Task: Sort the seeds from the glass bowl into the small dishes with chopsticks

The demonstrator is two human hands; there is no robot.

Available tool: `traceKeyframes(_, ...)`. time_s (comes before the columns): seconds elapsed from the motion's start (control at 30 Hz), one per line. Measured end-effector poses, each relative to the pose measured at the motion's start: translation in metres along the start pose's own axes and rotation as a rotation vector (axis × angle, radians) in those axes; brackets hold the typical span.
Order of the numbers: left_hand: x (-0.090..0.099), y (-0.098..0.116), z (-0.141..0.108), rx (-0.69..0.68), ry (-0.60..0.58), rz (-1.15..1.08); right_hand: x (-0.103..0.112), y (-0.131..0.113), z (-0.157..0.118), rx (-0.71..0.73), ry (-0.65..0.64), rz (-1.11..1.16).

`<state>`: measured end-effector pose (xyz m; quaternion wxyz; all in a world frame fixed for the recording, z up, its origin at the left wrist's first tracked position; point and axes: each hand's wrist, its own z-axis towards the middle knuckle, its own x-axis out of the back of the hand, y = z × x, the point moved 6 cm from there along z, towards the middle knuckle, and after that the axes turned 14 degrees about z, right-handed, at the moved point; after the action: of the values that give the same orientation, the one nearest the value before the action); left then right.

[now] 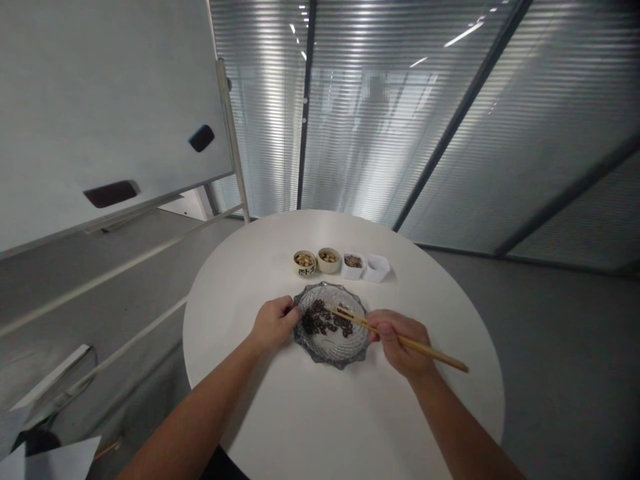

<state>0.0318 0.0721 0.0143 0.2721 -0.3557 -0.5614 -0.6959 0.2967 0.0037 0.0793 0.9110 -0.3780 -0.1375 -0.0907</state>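
our wooden chopsticks (425, 351) point over dark seeds (323, 320) on a glass plate (330, 358), held firmly in our right hand (401, 342); our left hand (274, 323) curls at the rim, its hold unclear; small pots (320, 261) stand beyond on the round white table (320, 413)

Chopsticks (405, 343): pale bamboo or wood, smooth. Plate (330, 288): clear ribbed glass, glossy. Two small cups (329, 265): glazed ceramic, glossy. Round desk (320, 420): white, smooth, faint sheen.
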Motion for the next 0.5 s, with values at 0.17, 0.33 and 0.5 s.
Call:
traceKeyframes(0.17, 0.0, 0.0, 0.0, 0.006, -0.006, 0.001, -0.002, 0.002, -0.001, -0.085, -0.018, -0.103)
traceKeyframes(0.33, -0.002, -0.002, 0.001, 0.002, -0.002, 0.006, 0.017, 0.008, -0.008, -0.168, 0.118, -0.021)
traceKeyframes(0.5, -0.002, -0.002, 0.001, -0.005, -0.006, 0.0, 0.026, 0.014, -0.013, -0.228, 0.192, 0.1)
